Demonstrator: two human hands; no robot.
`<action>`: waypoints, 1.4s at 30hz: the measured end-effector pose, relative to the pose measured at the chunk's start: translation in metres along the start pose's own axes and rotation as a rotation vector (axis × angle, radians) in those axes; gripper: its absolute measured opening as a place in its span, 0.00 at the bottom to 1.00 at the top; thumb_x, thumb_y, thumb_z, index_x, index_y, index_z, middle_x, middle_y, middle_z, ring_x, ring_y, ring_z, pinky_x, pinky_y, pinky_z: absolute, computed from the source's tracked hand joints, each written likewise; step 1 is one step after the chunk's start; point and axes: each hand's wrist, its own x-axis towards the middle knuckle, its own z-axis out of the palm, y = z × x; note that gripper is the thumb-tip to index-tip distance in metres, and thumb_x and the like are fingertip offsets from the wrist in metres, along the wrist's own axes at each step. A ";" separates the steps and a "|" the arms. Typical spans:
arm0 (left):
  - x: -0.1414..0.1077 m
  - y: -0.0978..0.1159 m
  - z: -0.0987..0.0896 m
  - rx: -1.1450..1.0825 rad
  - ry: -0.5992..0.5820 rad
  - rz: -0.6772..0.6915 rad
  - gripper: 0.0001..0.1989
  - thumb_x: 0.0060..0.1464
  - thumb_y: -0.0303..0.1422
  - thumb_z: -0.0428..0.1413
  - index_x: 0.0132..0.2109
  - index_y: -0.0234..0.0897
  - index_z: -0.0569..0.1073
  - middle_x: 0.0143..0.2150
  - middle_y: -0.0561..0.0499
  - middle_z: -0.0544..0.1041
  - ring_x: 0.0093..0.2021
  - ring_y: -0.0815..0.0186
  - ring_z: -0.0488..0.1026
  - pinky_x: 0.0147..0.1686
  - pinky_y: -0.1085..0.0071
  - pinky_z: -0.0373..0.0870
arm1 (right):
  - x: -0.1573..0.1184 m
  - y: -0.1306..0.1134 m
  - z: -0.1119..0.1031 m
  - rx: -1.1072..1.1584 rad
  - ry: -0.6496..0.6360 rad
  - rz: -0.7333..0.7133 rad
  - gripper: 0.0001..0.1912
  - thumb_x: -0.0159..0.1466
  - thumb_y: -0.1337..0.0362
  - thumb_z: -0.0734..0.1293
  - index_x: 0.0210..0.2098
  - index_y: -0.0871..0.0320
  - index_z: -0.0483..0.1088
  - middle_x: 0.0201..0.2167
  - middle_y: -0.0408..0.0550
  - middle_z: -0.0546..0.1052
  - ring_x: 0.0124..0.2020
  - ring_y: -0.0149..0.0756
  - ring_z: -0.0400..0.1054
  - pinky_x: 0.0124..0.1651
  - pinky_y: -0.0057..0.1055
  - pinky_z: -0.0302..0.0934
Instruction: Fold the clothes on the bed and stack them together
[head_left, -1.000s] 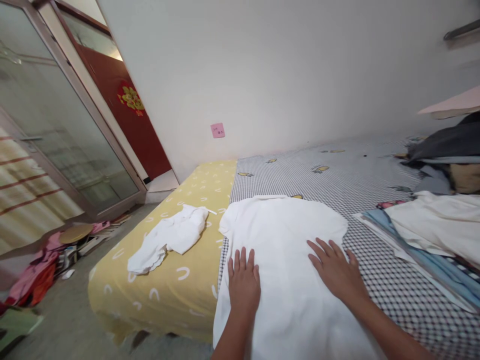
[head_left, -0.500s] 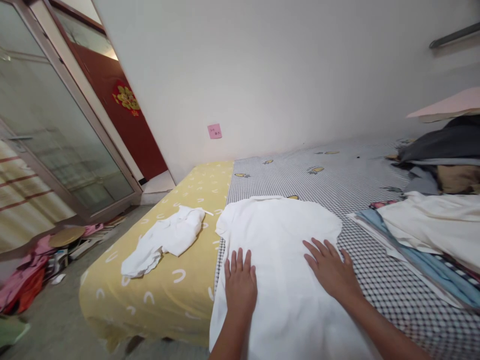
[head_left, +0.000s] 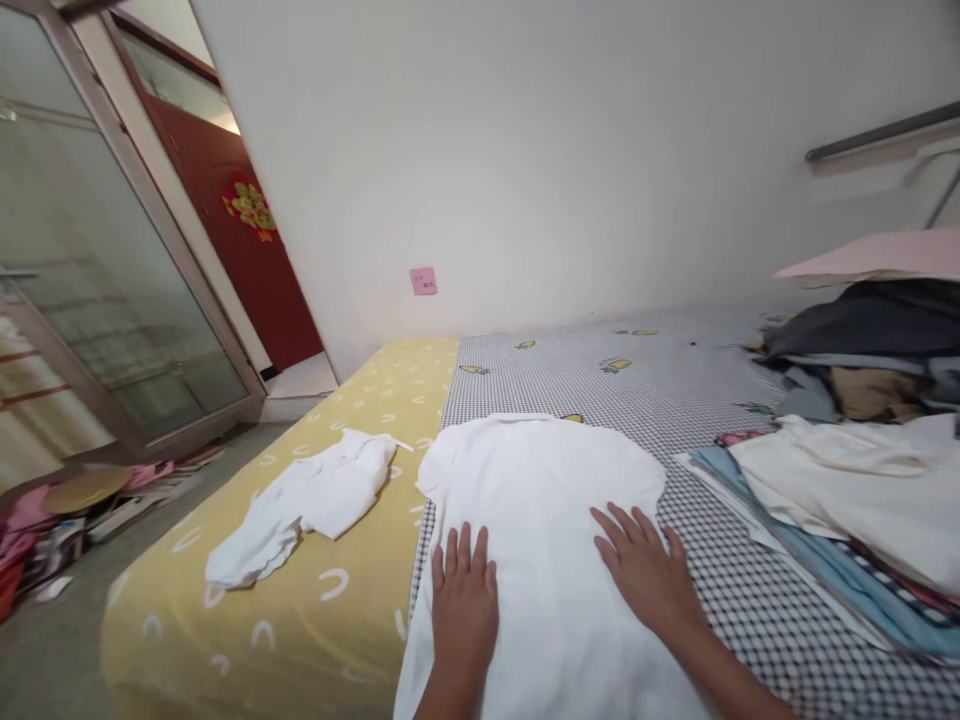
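A white short-sleeved shirt (head_left: 547, 560) lies spread out on the bed in front of me, its collar end toward the wall. My left hand (head_left: 463, 600) rests flat on the shirt's left part, fingers stretched out and pointing away from me. On its right part lies my right hand (head_left: 649, 570), palm down with the fingers spread. Neither hand grips the cloth. The shirt's lower end runs out of view at the bottom, between my forearms.
A crumpled white garment (head_left: 315, 510) lies on the yellow sheet (head_left: 300, 640) at left. On the checked sheet (head_left: 495, 385) at right are stacked folded clothes (head_left: 847, 500) and a dark clothes pile (head_left: 870, 320). A wall (head_left: 525, 180) stands behind the bed.
The view has tilted up and shifted slightly right, so everything sits a little lower and further left. Both hands stay flat at about the same places on the shirt.
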 end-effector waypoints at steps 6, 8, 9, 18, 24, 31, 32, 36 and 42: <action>0.002 -0.004 0.000 0.071 -0.005 0.058 0.23 0.66 0.32 0.45 0.66 0.48 0.66 0.68 0.51 0.69 0.68 0.55 0.65 0.67 0.50 0.60 | 0.001 -0.002 -0.006 0.023 -0.010 -0.001 0.25 0.72 0.57 0.54 0.66 0.44 0.65 0.68 0.44 0.67 0.69 0.53 0.57 0.67 0.62 0.46; 0.003 -0.005 0.000 0.110 -0.008 0.089 0.23 0.66 0.31 0.45 0.66 0.47 0.66 0.68 0.50 0.69 0.67 0.55 0.66 0.66 0.50 0.62 | 0.001 -0.002 -0.008 0.024 -0.011 0.002 0.24 0.72 0.57 0.54 0.66 0.45 0.64 0.68 0.44 0.66 0.69 0.53 0.56 0.67 0.63 0.46; 0.003 -0.006 0.000 0.123 -0.007 0.098 0.23 0.66 0.31 0.45 0.66 0.47 0.66 0.68 0.50 0.69 0.67 0.54 0.66 0.65 0.49 0.63 | 0.001 -0.003 -0.008 0.023 -0.013 0.004 0.24 0.72 0.57 0.55 0.66 0.45 0.64 0.68 0.44 0.66 0.69 0.53 0.56 0.67 0.63 0.46; 0.005 -0.004 -0.003 0.127 -0.011 0.100 0.23 0.67 0.32 0.44 0.66 0.44 0.67 0.68 0.48 0.69 0.67 0.53 0.66 0.65 0.48 0.62 | 0.002 -0.004 -0.016 0.059 -0.018 0.015 0.24 0.73 0.57 0.54 0.65 0.46 0.65 0.68 0.45 0.66 0.69 0.54 0.55 0.68 0.62 0.45; 0.007 -0.002 -0.007 0.088 -0.039 0.092 0.23 0.67 0.32 0.44 0.66 0.43 0.66 0.68 0.47 0.70 0.68 0.52 0.64 0.66 0.47 0.60 | 0.002 -0.004 -0.019 0.077 -0.029 0.018 0.24 0.73 0.58 0.55 0.65 0.47 0.65 0.68 0.46 0.65 0.69 0.54 0.55 0.68 0.62 0.45; 0.009 0.001 -0.011 0.036 -0.086 0.056 0.23 0.68 0.33 0.43 0.67 0.43 0.65 0.68 0.46 0.68 0.69 0.52 0.63 0.67 0.47 0.58 | 0.002 -0.002 -0.017 0.105 -0.027 0.018 0.24 0.72 0.58 0.55 0.65 0.47 0.65 0.68 0.46 0.66 0.70 0.55 0.54 0.68 0.63 0.44; 0.009 0.001 -0.011 0.031 -0.089 0.053 0.23 0.68 0.33 0.43 0.67 0.43 0.65 0.68 0.46 0.68 0.69 0.52 0.63 0.67 0.47 0.58 | 0.002 -0.002 -0.017 0.116 -0.025 0.021 0.24 0.72 0.58 0.56 0.65 0.47 0.65 0.68 0.46 0.66 0.70 0.55 0.54 0.68 0.63 0.44; 0.010 0.000 -0.010 0.045 -0.105 0.059 0.23 0.68 0.33 0.43 0.67 0.42 0.65 0.69 0.45 0.68 0.69 0.51 0.63 0.67 0.47 0.57 | 0.002 -0.004 -0.014 0.228 -0.005 0.044 0.23 0.71 0.59 0.58 0.64 0.48 0.67 0.68 0.47 0.66 0.70 0.56 0.53 0.69 0.64 0.39; 0.016 0.009 -0.024 0.051 -0.219 0.030 0.25 0.69 0.34 0.40 0.68 0.37 0.64 0.70 0.41 0.66 0.70 0.48 0.61 0.68 0.45 0.54 | 0.006 0.014 -0.030 1.033 0.016 0.253 0.19 0.59 0.60 0.71 0.50 0.50 0.77 0.63 0.50 0.72 0.69 0.53 0.54 0.72 0.58 0.31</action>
